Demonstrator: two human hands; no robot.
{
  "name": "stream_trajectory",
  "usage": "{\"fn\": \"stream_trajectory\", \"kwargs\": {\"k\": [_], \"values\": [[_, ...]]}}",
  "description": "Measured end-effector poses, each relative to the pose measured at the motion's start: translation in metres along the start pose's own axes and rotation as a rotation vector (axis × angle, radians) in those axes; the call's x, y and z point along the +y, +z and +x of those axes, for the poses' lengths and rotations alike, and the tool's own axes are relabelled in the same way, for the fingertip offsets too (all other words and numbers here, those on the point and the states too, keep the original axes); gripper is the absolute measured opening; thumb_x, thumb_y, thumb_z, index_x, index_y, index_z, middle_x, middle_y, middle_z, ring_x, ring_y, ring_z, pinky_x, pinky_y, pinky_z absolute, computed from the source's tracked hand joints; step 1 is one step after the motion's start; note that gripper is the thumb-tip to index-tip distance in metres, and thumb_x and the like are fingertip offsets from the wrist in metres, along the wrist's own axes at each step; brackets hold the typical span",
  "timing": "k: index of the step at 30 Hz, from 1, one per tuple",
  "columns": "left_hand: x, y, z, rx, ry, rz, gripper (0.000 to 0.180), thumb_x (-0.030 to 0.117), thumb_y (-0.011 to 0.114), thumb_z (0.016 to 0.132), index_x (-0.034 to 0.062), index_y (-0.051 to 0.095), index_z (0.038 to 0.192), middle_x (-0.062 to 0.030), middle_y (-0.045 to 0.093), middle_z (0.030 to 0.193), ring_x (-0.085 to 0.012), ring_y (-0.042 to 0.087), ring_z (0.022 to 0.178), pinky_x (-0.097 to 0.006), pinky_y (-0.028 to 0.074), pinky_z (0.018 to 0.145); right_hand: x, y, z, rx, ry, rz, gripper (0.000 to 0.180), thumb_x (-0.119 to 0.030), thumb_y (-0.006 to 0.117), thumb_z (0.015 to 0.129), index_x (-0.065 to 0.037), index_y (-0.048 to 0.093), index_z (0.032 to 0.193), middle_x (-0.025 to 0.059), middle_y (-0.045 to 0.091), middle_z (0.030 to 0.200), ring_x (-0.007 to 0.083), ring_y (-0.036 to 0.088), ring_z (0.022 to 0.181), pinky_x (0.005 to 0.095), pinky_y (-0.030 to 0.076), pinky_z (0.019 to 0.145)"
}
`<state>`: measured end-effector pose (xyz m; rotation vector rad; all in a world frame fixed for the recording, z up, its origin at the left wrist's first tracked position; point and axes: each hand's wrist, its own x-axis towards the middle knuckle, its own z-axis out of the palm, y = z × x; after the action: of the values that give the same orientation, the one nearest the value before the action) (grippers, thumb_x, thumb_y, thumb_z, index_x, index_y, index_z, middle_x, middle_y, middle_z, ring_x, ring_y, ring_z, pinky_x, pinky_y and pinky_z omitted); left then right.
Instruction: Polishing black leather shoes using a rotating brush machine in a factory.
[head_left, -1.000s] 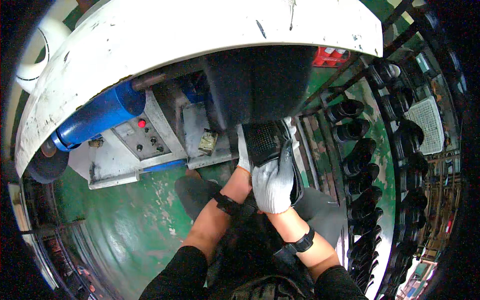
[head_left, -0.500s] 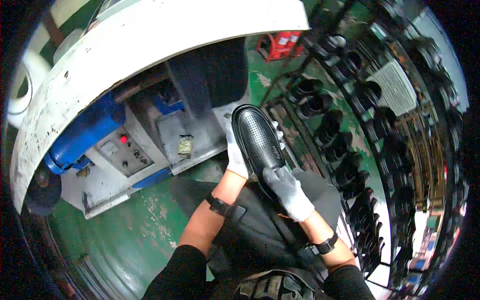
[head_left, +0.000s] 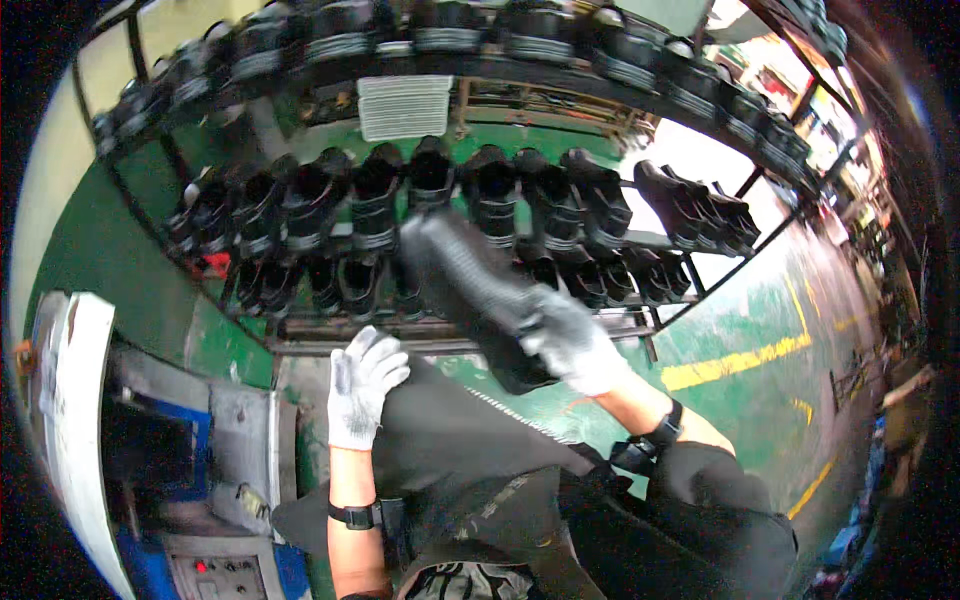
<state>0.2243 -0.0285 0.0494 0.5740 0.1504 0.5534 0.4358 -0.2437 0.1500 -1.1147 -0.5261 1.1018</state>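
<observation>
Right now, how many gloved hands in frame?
2. Left hand is open and empty above the dark apron; right hand grips a black shoe before the shoe rack. No other hands visible.

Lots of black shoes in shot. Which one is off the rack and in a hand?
The black shoe gripped by the gloved right hand, sole up and blurred, in front of the rack. All other shoes sit in rows on the rack. The left hand holds nothing.

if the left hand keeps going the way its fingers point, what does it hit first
Probably the lower rail of the shoe rack, just past the gloved left hand. The black shoes sit right behind it, though depth is hard to judge.
</observation>
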Motion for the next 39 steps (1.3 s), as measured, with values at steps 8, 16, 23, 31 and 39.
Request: {"fn": "stream_trajectory", "kwargs": {"k": [8, 16, 23, 31, 39], "values": [[-0.049, -0.001, 0.037, 0.24, -0.21, 0.182, 0.05, 0.043, 0.041, 0.096, 0.0035, 0.046, 0.125, -0.0145, 0.062, 0.099, -0.0263, 0.061, 0.082, -0.038, 0.051, 0.071, -0.087, -0.186, -0.021, 0.745, -0.633, 0.201, 0.029, -0.018, 0.045, 0.095, -0.004, 0.054, 0.12, 0.0042, 0.059, 0.086, 0.0128, 0.053, 0.061, 0.0232, 0.044, 0.05], [-0.035, 0.013, 0.027, 0.399, -0.219, 0.48, 0.047, 0.036, 0.04, 0.097, 0.0005, 0.047, 0.127, -0.0121, 0.062, 0.094, -0.0225, 0.062, 0.078, -0.034, 0.052, 0.07, -0.142, -0.252, 0.091, 0.719, -0.178, 0.007, 0.02, -0.025, 0.044, 0.095, -0.008, 0.055, 0.099, 0.0019, 0.05, 0.072, 0.0148, 0.052, 0.064, 0.0261, 0.043, 0.052], [-0.042, -0.003, 0.025, 0.382, -0.293, 0.506, 0.047, 0.041, 0.038, 0.097, 0.0051, 0.047, 0.126, -0.0097, 0.062, 0.095, -0.0222, 0.062, 0.075, -0.035, 0.051, 0.068, -0.184, -0.313, 0.102, 0.463, -0.1, -1.052, 0.026, -0.031, 0.048, 0.093, -0.008, 0.056, 0.104, 0.0075, 0.062, 0.085, 0.021, 0.059, 0.07, 0.0324, 0.048, 0.062], [-0.049, 0.002, 0.035, 0.346, -0.295, 0.394, 0.044, 0.037, 0.041, 0.097, 0.0026, 0.049, 0.122, -0.0119, 0.062, 0.092, -0.0234, 0.062, 0.075, -0.035, 0.051, 0.067, -0.153, -0.332, -0.004, 0.903, -0.114, -2.019, 0.026, -0.025, 0.05, 0.086, -0.004, 0.061, 0.095, 0.0211, 0.064, 0.091, 0.0371, 0.062, 0.088, 0.0437, 0.049, 0.078], [-0.045, -0.006, 0.021, 0.328, -0.264, 0.255, 0.043, 0.038, 0.041, 0.097, 0.0024, 0.047, 0.12, -0.0136, 0.061, 0.091, -0.0247, 0.06, 0.074, -0.036, 0.049, 0.065, -0.044, -0.272, -0.052, 1.009, 0.051, -1.563, 0.044, -0.036, 0.059, 0.083, 0.0, 0.054, 0.109, 0.0267, 0.062, 0.094, 0.041, 0.061, 0.091, 0.0457, 0.048, 0.08]]}}
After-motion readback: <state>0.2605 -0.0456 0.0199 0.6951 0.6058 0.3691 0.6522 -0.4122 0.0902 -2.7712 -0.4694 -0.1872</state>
